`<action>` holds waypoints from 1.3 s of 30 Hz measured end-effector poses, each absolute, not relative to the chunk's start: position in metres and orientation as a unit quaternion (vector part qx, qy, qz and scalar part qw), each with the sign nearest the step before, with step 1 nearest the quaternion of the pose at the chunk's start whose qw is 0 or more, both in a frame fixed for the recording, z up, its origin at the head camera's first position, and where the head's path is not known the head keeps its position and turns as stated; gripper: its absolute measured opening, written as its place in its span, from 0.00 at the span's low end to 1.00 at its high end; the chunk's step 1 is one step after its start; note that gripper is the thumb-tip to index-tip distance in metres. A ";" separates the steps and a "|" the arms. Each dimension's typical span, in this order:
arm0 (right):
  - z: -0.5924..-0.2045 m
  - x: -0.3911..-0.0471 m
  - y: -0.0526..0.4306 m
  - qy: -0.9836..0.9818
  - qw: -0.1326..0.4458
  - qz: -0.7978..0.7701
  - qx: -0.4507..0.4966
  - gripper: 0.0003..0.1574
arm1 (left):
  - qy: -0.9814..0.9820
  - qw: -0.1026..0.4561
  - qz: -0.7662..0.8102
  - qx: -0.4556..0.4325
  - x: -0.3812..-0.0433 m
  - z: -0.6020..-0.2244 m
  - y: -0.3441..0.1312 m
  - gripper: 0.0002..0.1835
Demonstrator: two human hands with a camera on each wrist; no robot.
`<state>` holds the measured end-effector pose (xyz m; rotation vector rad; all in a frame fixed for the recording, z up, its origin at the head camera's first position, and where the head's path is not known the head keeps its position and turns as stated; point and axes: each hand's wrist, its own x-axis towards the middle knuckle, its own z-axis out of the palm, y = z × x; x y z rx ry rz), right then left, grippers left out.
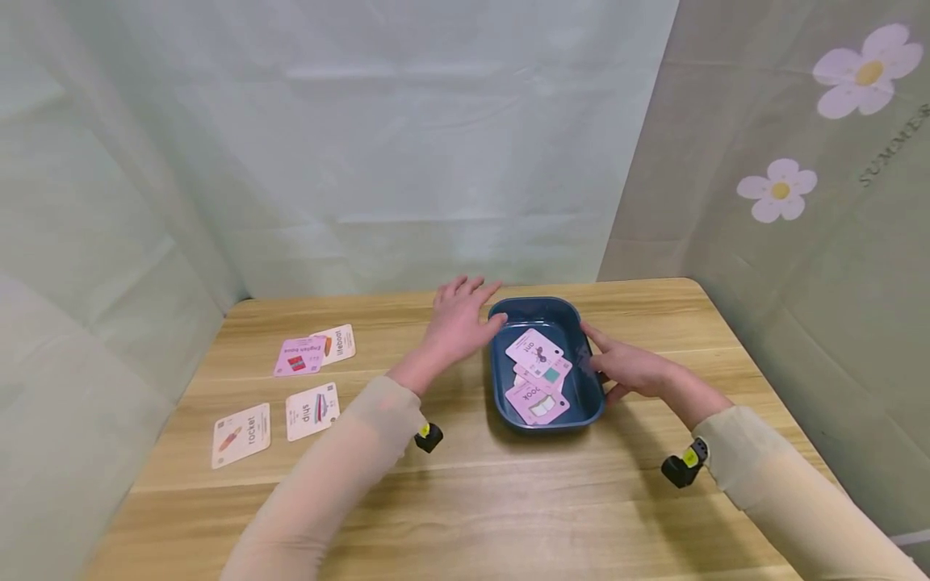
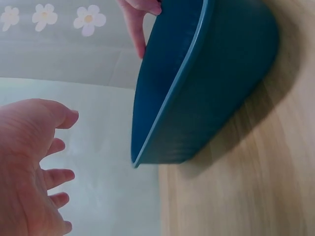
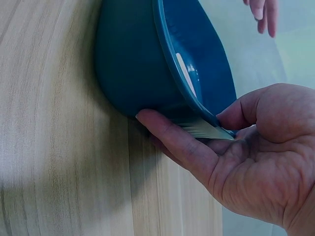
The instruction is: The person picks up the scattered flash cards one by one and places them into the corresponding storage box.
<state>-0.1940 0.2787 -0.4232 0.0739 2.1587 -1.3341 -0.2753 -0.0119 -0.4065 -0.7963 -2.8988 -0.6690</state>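
Pale grey-green fabric sheeting (image 1: 436, 161), printed at right with whitish, yellow-centred flowers (image 1: 780, 191), hangs behind a light wood-grain bench (image 1: 472, 508). At far left, a white, square-cut card lettered "rocket" (image 1: 241, 436) lies face up on its own; farther back, a purple "English book" card (image 1: 299, 357) overlaps a white "lifeboat" card (image 1: 340, 344), and a white "ship" card (image 1: 312, 411) lies nearer the person. At centre, the person's left hand (image 1: 459, 323) is poised beside a deep, rounded-rectangular, dark blue tub (image 1: 580, 394), its grip apart, fingers spread, nothing held; the left wrist view shows a gap between thumb and rim. Inside the upright tub, a pinkish "ant" card (image 1: 534, 351), a pink card with a green square (image 1: 554, 376) and a purple card apparently reading "book" (image 1: 537, 402) overlap in a loose heap. At right, the right hand (image 1: 634, 367) has its grip clamped on the tub's wall, thumb over the rim, fingers outside. The step in hand appears to be steadying or positioning the tub; the next move would seem to call for a level tub, so its cards do not slide.
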 end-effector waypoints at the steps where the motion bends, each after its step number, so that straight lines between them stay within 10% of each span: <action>1: -0.423 -0.194 0.278 0.812 0.297 -0.502 0.029 0.51 | -0.940 0.033 -0.221 -0.257 -0.275 -0.405 -0.015 0.34; 39: -0.424 -0.195 0.279 0.804 0.306 -0.509 0.031 0.52 | -0.909 -0.007 -0.324 -0.261 -0.263 -0.370 -0.141 0.40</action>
